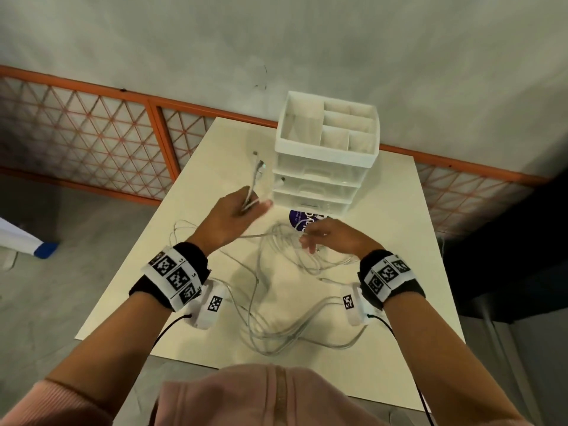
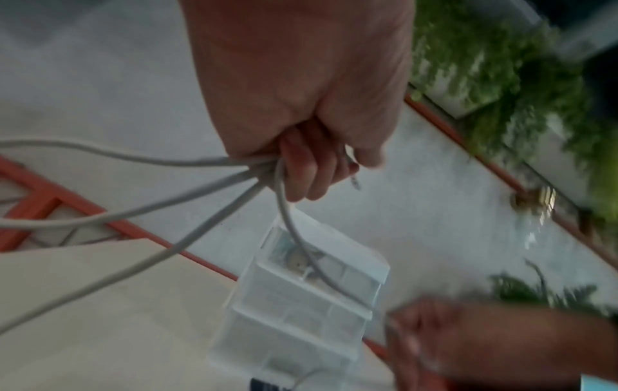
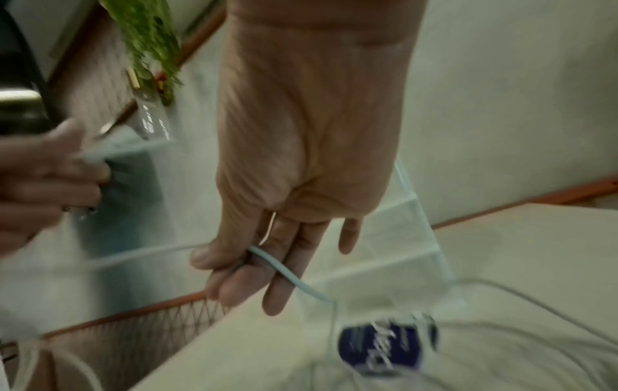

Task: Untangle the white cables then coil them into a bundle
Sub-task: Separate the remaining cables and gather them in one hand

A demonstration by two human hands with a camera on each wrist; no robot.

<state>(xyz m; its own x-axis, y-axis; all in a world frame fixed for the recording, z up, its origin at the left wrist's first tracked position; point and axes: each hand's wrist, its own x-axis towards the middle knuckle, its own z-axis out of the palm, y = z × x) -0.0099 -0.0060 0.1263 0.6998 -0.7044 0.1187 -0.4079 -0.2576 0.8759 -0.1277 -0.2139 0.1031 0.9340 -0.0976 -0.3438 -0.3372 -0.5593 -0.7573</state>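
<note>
Several thin white cables (image 1: 276, 302) lie tangled in loose loops on the cream table (image 1: 399, 241). My left hand (image 1: 236, 210) is raised over the table and grips a bunch of cable strands (image 2: 214, 185); their plug ends (image 1: 256, 167) stick up past the fingers. In the left wrist view the fingers (image 2: 301, 169) curl round these strands. My right hand (image 1: 319, 235) hovers over the tangle to the right. There the thumb and forefinger pinch one cable (image 3: 284, 272), with the other fingers (image 3: 287, 277) hanging straight.
A white drawer organiser (image 1: 325, 155) with open top compartments stands at the table's far side, close beyond both hands. A round blue label (image 1: 299, 219) lies in front of it. An orange mesh fence (image 1: 92, 133) runs behind the table, with grey floor to the left.
</note>
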